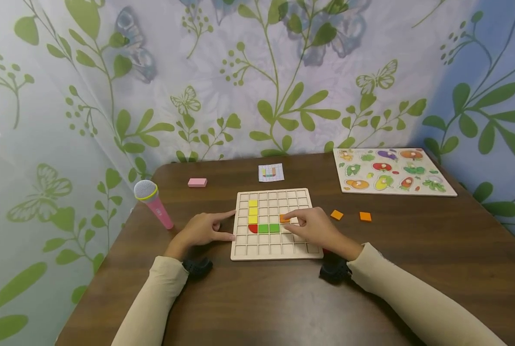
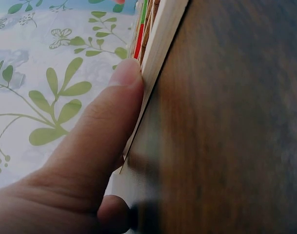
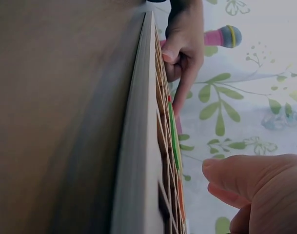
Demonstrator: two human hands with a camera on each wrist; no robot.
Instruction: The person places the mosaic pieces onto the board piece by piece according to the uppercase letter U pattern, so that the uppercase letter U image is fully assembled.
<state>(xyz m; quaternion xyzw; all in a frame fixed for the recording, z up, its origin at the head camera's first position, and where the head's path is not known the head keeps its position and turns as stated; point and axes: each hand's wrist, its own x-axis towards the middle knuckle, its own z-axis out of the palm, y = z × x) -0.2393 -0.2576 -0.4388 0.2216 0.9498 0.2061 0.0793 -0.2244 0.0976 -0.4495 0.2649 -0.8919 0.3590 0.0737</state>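
Note:
A wooden grid board (image 1: 245,250) lies on the table. Yellow tiles (image 1: 253,211) form a column in it, then a red rounded tile (image 1: 253,228) and green tiles (image 1: 269,228) in a row. An orange tile (image 1: 284,218) sits at the right, above the green row's level. My right hand (image 1: 315,229) is over the board's right half, index fingertip at the orange tile, thumb apart from the board in the right wrist view. With thumb and index finger spread, my left hand (image 1: 203,228) touches the board's left edge; its thumb (image 2: 114,102) presses the side.
Two loose orange tiles (image 1: 365,216) lie right of the board. A pattern card (image 1: 271,172) and pink block (image 1: 197,182) are behind it. A toy microphone (image 1: 155,204) is at the left, a vegetable puzzle board (image 1: 391,172) at the back right, against the patterned curtain.

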